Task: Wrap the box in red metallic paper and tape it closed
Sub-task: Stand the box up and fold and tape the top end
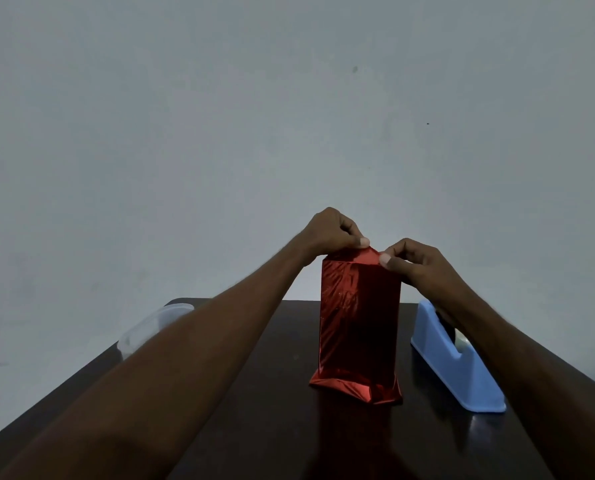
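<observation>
A plain grey-white wall (289,116) fills everything above and beyond the fingers, marked by a few small dark specks. Below them lies a dark, glossy wooden table (271,427), dimly lit.

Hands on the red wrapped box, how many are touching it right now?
2. The left hand pinches the paper at the box's top left; the right hand pinches the top right.

left hand (330,233): raised, fingers pinching | right hand (415,263): same
</observation>
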The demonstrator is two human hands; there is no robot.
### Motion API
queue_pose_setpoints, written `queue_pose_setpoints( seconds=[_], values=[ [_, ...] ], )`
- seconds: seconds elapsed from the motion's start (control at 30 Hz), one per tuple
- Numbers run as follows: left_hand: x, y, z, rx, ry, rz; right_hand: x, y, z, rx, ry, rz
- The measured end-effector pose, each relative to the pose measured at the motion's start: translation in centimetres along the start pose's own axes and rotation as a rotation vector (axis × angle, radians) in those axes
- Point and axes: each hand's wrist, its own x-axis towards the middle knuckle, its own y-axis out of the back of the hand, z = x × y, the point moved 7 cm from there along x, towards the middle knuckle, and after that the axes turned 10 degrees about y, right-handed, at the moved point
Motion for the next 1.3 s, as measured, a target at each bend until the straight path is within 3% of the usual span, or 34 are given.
queue_pose_setpoints(
  seconds=[0.27,0.73,1.0,1.13,1.3],
  values=[
    [-0.3,-0.4,-1.2,-0.069,0.009,-0.039,0.1,-0.5,-0.9,0.102,-0.089,0.01],
    [0.7,-1.2,-2.4,-0.187,0.07,-0.095,0.9,-0.8,-0.5,0.049,-0.116,-0.005],
    [0.3,0.2,-3.0,-0.266,0.107,0.041,0.9,-1.0,-0.1,0.014,-0.073,0.002],
    [-2.5,1.3,-0.9,-0.035,-0.078,0.1,0.9,-1.1,0.0,0.019,-0.092,0.006],
    [-5.1,-1.1,-1.8,0.351,-0.217,0.026,0.9,-1.1,0.0,0.03,-0.098,0.007]
  ],
)
